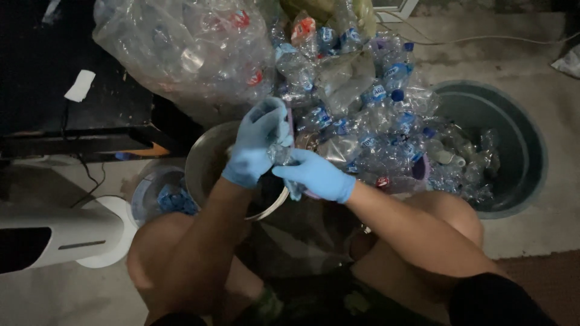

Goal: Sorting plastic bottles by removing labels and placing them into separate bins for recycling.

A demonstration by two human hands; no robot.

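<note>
Both my hands wear blue gloves and meet over a metal bowl (205, 160). My left hand (257, 142) wraps around the upper part of a crushed clear plastic bottle (281, 154). My right hand (314, 175) grips the same bottle from the right and below. Just beyond them lies a heap of crushed clear bottles (374, 121) with blue labels and caps. My bare knees frame the bowl on either side.
A big clear bag (187, 48) stuffed with bottles stands at the upper left. A dark round tub (519, 157) at the right holds more bottles. A small container of blue caps (163, 196) sits left of the bowl. A white appliance (54, 235) lies at far left.
</note>
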